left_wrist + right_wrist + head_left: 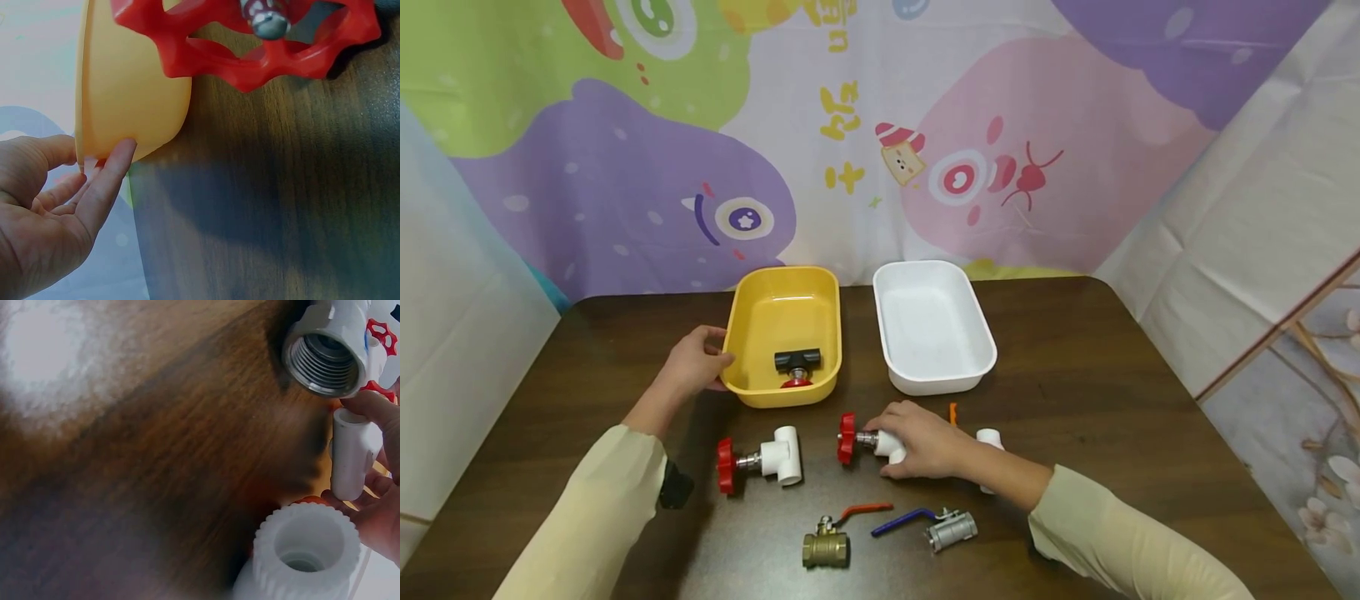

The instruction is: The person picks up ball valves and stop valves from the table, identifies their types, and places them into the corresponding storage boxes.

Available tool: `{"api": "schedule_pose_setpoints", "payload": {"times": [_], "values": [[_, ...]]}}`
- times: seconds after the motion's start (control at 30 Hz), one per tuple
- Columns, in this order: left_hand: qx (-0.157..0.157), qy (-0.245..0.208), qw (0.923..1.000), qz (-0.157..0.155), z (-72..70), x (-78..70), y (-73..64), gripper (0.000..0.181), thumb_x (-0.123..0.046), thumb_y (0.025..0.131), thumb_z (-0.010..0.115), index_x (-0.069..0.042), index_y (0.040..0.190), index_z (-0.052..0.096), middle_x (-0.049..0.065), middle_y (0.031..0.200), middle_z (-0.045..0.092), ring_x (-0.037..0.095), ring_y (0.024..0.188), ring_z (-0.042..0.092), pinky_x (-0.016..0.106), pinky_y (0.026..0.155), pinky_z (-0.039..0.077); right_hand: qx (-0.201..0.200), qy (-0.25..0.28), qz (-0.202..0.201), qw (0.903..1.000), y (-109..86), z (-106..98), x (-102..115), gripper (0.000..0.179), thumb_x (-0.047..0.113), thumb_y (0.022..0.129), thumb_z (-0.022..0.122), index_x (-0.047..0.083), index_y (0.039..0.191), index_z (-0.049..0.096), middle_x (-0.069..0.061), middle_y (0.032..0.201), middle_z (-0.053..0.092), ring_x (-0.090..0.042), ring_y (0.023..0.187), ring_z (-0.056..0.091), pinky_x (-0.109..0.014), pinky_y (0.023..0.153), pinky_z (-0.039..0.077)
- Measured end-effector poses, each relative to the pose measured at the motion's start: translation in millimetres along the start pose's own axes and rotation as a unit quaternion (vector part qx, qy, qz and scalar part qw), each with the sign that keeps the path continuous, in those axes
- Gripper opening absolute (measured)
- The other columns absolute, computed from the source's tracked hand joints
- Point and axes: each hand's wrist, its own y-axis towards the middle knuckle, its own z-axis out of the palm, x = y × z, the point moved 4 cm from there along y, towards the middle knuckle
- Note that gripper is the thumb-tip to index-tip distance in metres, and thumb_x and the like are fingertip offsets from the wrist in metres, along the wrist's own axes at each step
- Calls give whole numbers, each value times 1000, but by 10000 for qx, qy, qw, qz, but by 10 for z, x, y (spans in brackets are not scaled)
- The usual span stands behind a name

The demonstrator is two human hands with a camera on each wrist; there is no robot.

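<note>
At the yellow tray (743, 317), my left hand (695, 360) holds the left rim, with the thumb at the rim and the fingers along the outer wall (134, 81). Inside that tray lies a black tee-shaped valve (797, 360) with a red handwheel. My right hand (925, 442) grips a white tee-shaped valve (891, 447) with a red handwheel; in the right wrist view thumb and finger are at the two ends of its tee (350, 456). A similar white valve (782, 457) lies left of it, below the yellow tray.
To the right stands a white tray (934, 385). Nearer me lie a brass ball valve (825, 548) with an orange lever and a steel one (952, 531) with a blue lever. Partly under my right forearm is a white plastic valve (989, 437) with an orange handle.
</note>
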Motion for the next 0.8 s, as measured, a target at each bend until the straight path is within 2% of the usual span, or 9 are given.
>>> {"api": "schedule_pose_setpoints", "payload": {"times": [0.17, 0.53, 0.8], "values": [[18, -22, 10000, 20, 1, 11, 6, 56, -12, 94, 51, 5, 141, 26, 31, 119, 46, 29, 84, 65, 42, 74, 58, -96, 63, -90, 9999, 21, -38, 27, 52, 33, 75, 76, 17, 121, 60, 1, 106, 59, -11, 93, 51, -22, 76, 45], [8, -71, 10000, -3, -4, 14, 8, 55, -12, 94, 51, 5, 141, 26, 30, 119, 46, 33, 88, 65, 42, 74, 58, -566, 307, -316, 9974, 122, -235, 77, 53, 31, 74, 78, 13, 121, 60, -1, 105, 61, -11, 88, 53, -19, 70, 46], [-26, -37, 10000, -40, 1, 22, 17, 55, -12, 94, 52, 4, 140, 27, 29, 119, 46, 31, 86, 65, 42, 75, 58, -778, 590, -215, 9950, 231, -401, 94, 53, 30, 74, 78, 13, 121, 59, -1, 105, 61, -12, 88, 53, -19, 68, 45]]}}
